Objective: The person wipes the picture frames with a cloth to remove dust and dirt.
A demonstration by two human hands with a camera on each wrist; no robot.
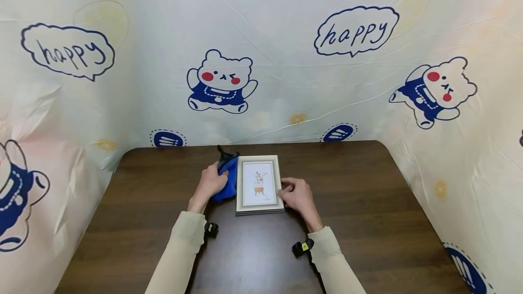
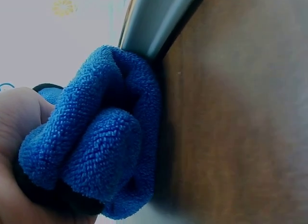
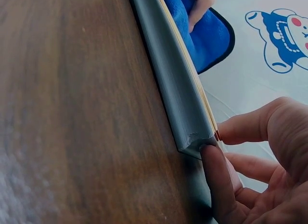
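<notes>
A picture frame (image 1: 260, 208) with a pale border and a plant print lies face up on the table. My left hand (image 1: 210, 182) grips a folded blue towelling cloth (image 1: 230, 185) with dark edging, right beside the frame's left side. In the left wrist view the bunched cloth (image 2: 103, 132) overlaps the frame's grey side (image 2: 159, 21). On the other side, my right hand (image 1: 297, 195) holds the frame by its right edge. The right wrist view has the thumb (image 3: 219, 178) against the grey corner and the index finger (image 3: 248, 127) at the gold-coloured edge.
The dark wooden table (image 1: 347, 221) has rounded far corners. A pale curtain (image 1: 286, 71) printed with bears and the word "happy" hangs behind and at both sides. Each wrist wears a small black camera, such as the right one (image 1: 301, 248).
</notes>
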